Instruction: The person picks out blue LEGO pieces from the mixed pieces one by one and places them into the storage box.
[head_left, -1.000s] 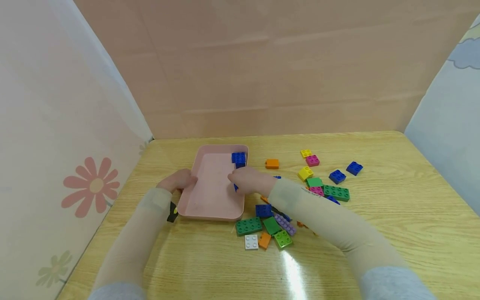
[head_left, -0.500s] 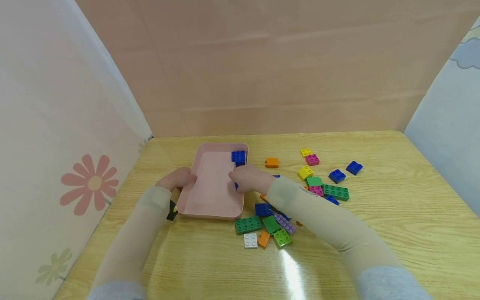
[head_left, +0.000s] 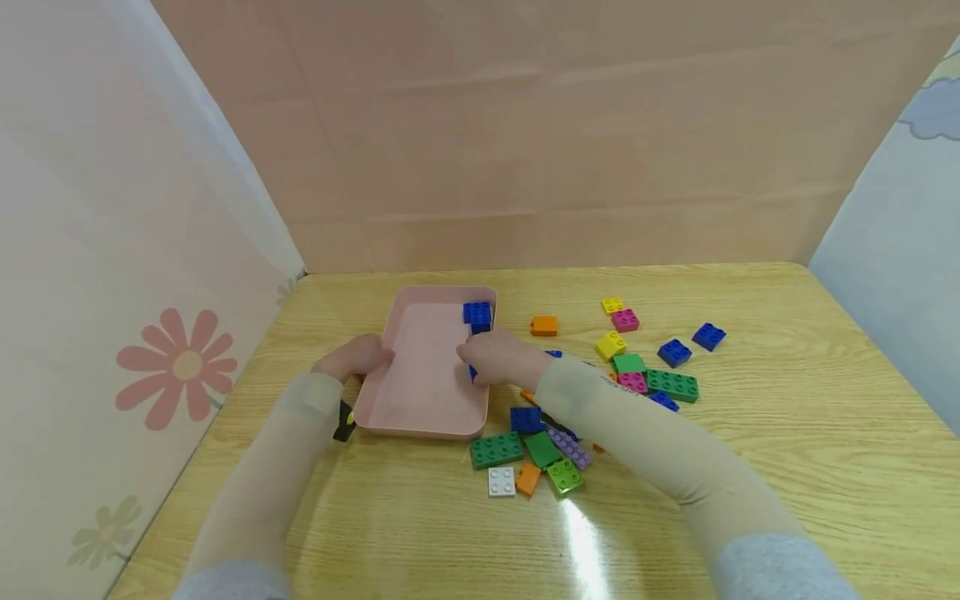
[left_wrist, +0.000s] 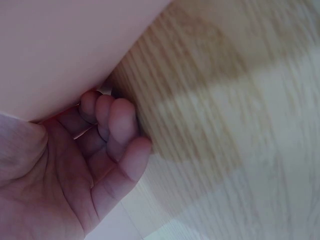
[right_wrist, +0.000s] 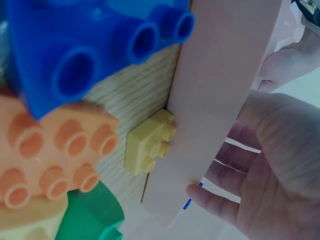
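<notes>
A shallow pink tray point(head_left: 408, 392) rests on the wooden table. At its left side my left hand point(head_left: 356, 357) grips the rim, thumb over the edge; the left wrist view shows that hand's point(left_wrist: 75, 165) fingers curled low against the outer wall. My right hand point(head_left: 506, 358) reaches over the right rim with curled fingers on a blue brick point(head_left: 472, 373), mostly covered by the hand. In the right wrist view the tray wall point(right_wrist: 215, 65) hides the fingertips of this hand point(right_wrist: 270, 175). More blue bricks point(head_left: 477, 315) sit in the tray's back right corner.
Loose bricks lie right of the tray, among them a dark green one point(head_left: 497, 451), a white one point(head_left: 502, 482) and an orange one point(head_left: 544, 326). In the right wrist view, a yellow brick point(right_wrist: 150, 142) lies against the outer wall. A patterned white panel point(head_left: 150, 250) borders the left.
Both hands and the tray hold nearly the same place throughout. Only a slight shift of the whole head view shows.
</notes>
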